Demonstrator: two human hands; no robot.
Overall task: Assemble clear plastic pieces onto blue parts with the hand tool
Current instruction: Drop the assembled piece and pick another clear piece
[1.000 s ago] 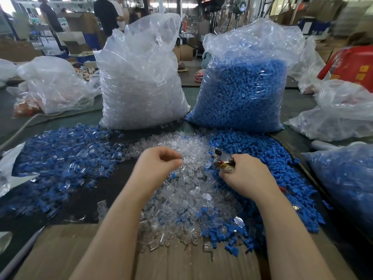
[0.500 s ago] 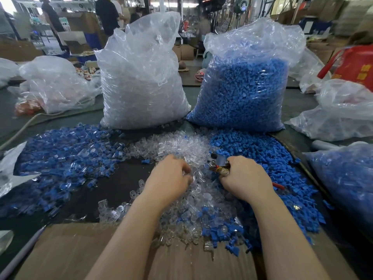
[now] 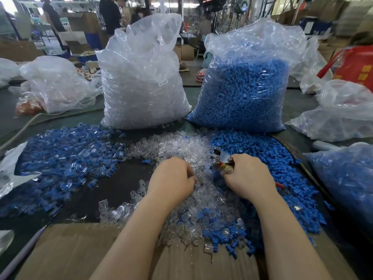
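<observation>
Head view of a dark work table [image 3: 121,184]. The left hand [image 3: 171,178], knuckles up with fingers curled, digs into the pile of clear plastic pieces [image 3: 181,146] at the table's middle; whether it pinches a piece cannot be told. The right hand [image 3: 248,176] is wrapped around the hand tool [image 3: 221,158], whose metal head points toward the far edge, over the seam between the clear pile and the loose blue parts [image 3: 262,150] on the right. Assembled blue-and-clear units [image 3: 66,150] lie heaped toward the left edge. Toward the far edge stand a bag of clear pieces [image 3: 141,77] and a bag of blue parts [image 3: 246,91], side by side. Cardboard [image 3: 80,253] covers the near edge.
</observation>
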